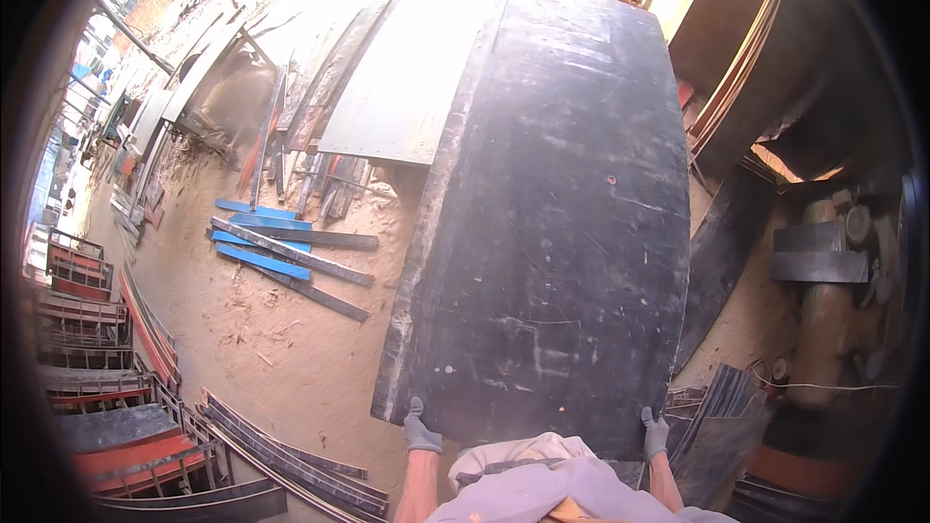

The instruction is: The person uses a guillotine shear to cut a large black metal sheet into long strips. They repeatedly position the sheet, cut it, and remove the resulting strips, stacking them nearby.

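Observation:
A large black plywood sheet (pixel 572 223), scuffed and dusty, stretches away from my body across the middle of the head view. At its near left corner, my left hand (pixel 422 428), in a grey glove, grips the edge with the thumb on top. The gloved right hand (pixel 655 434) clasps the near right corner in the same manner. Both hands' fingers are partly hidden under the board. A paler worn strip (pixel 417 281) runs along the left side, and I cannot tell whether it belongs to a second sheet below.
Blue and dark strips (pixel 281 247) lie loosely crossed on the sandy ground left of the sheet. A pale board (pixel 387 107) stands beyond them. Red and black framed panels (pixel 136 455) are stacked at the far left. Leaning boards (pixel 741 68) and a dark plank (pixel 727 242) flank the right.

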Tool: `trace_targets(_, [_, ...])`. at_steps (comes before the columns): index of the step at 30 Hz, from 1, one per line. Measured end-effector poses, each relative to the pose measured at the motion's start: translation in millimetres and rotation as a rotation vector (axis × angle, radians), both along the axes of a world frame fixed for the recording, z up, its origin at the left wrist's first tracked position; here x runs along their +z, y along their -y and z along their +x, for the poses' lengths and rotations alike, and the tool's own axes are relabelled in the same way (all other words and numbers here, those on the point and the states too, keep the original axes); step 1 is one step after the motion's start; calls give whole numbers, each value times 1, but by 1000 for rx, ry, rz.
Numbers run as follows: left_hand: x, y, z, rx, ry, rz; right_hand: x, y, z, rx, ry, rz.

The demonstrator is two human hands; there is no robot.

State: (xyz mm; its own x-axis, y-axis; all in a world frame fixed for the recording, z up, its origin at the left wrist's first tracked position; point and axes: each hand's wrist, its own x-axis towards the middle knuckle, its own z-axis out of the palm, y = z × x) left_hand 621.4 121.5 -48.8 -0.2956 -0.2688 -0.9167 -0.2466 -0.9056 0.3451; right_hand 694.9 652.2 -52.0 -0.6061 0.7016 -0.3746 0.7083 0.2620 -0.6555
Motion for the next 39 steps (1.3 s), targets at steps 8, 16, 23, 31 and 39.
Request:
trace_targets(8, [-6, -17, -66, 72, -2, 39, 20, -15, -75, -4, 107, -209])
trace_targets(16, [-21, -35, -144, 71, 41, -26, 5, -48, -144, 87, 86, -251])
trace_targets(23, [-8, -74, -240, -367, 491, -1116, -4, -68, -249, 24, 102, -404])
trace_targets(31, [36, -130, -379, -1366, -534, -1906, 5, -88, -400, -5, 70, -277])
trace_targets(39, [17, -148, -487, -1264, -603, -1986, -4, -110, -515, -72, 46, -133])
